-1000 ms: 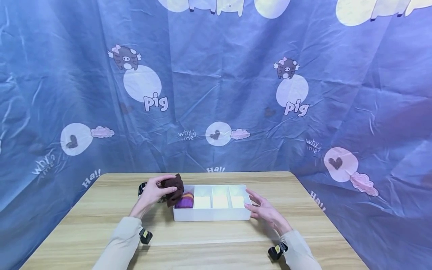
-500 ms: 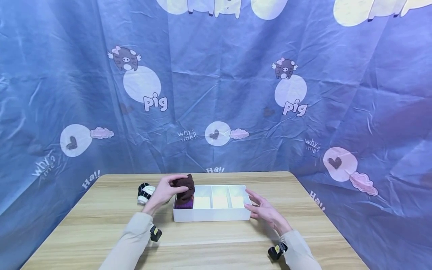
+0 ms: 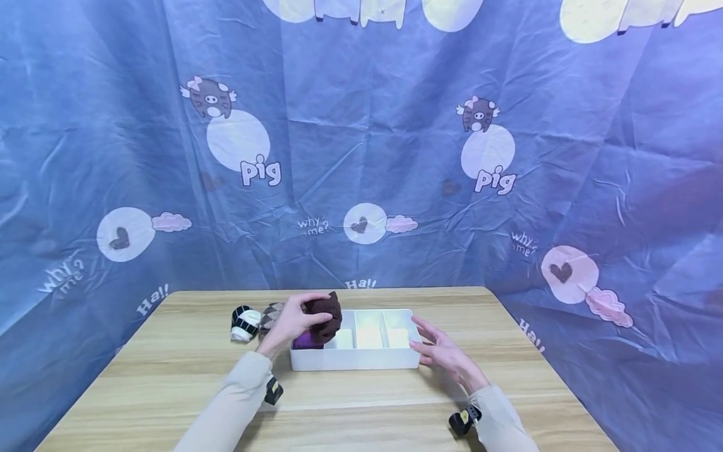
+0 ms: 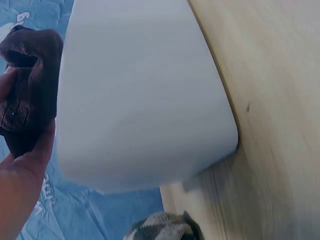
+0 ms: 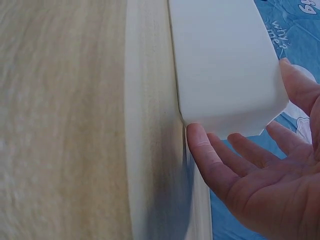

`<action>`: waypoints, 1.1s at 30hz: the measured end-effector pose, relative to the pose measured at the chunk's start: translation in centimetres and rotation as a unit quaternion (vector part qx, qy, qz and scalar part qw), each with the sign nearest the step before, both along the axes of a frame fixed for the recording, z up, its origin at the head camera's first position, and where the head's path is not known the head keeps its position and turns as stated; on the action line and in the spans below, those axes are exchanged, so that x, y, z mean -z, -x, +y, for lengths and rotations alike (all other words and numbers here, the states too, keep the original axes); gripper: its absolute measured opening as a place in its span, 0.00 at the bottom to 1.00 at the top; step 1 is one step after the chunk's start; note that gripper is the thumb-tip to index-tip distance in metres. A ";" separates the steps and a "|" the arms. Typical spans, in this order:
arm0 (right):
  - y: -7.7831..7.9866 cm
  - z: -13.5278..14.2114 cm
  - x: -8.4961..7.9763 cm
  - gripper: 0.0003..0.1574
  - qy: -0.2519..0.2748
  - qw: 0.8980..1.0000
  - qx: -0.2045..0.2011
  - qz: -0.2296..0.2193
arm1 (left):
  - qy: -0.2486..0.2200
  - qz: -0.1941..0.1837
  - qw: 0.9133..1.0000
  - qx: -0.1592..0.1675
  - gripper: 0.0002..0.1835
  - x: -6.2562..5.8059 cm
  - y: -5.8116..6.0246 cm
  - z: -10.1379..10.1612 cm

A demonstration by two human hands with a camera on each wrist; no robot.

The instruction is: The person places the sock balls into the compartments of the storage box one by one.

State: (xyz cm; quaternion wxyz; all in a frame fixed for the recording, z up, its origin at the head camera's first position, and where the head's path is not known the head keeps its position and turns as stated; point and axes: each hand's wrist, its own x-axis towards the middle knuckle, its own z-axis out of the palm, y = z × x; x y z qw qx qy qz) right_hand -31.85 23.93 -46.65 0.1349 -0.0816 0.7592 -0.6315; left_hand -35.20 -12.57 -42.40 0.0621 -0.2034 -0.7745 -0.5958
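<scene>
In the head view my left hand (image 3: pixel 292 321) pinches a dark brown rolled sock (image 3: pixel 326 319) between thumb and fingers. The sock hangs over the left part of a white divided box (image 3: pixel 361 360), across the first divider and the second compartment. A purple rolled sock (image 3: pixel 307 341) lies in the leftmost compartment, partly covered by the brown one. The left wrist view has the brown sock (image 4: pixel 37 85) level with the box's upper edge. At the box's right end, my right hand (image 3: pixel 443 353) rests extended fingertips (image 5: pixel 198 134) against the end wall, holding nothing.
Left of the box on the wooden table (image 3: pixel 339 420) lie a black-and-white rolled sock (image 3: pixel 245 323) and an argyle sock (image 3: pixel 270 315), the latter partly hidden by my left hand. A blue printed curtain (image 3: pixel 361 144) hangs behind and around the table.
My left hand has carried the brown sock rightward from the box's left end, over the purple sock, toward the second compartment. The argyle sock has come into fuller view. My right hand has stayed still.
</scene>
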 end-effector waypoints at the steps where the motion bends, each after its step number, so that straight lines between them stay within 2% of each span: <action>1: 0.0 0.0 0.0 0.50 -0.003 1.000 0.003 0.001 | -0.001 -0.001 1.000 0.001 0.24 0.0 0.0 0.2; 4: 0.0 -0.1 0.0 0.49 -0.011 1.000 0.010 0.002 | 0.006 0.008 1.000 0.000 0.23 -1.1 -0.9 1.0; 6: 0.0 -0.1 0.0 0.49 -0.011 1.000 0.008 0.002 | 0.017 0.014 1.000 -0.007 0.23 -1.1 -1.0 1.4; 8: 0.0 -0.1 -0.1 0.49 -0.007 1.000 0.001 0.001 | 0.020 0.022 0.999 -0.015 0.22 -1.0 -0.8 1.8; 11: 0.0 -0.1 -0.2 0.50 -0.004 1.000 -0.002 0.000 | 0.009 0.024 1.000 -0.017 0.22 0.3 0.4 2.2; 14: -0.1 -0.1 -0.3 0.49 -0.009 1.000 0.002 0.002 | 0.010 0.021 1.000 -0.009 0.21 0.6 0.6 2.8; 22: 0.0 -0.3 -0.3 0.49 -0.016 1.000 0.005 -0.001 | 0.072 0.038 0.997 -0.012 0.19 1.5 0.8 3.5; 28: 0.0 -0.4 -0.4 0.48 -0.016 1.000 0.009 -0.002 | 0.127 0.050 0.990 -0.031 0.18 2.0 0.7 3.4; 33: 0.0 -0.4 -0.5 0.49 -0.018 1.000 0.012 -0.003 | 0.166 0.057 0.984 -0.032 0.19 1.9 0.6 3.2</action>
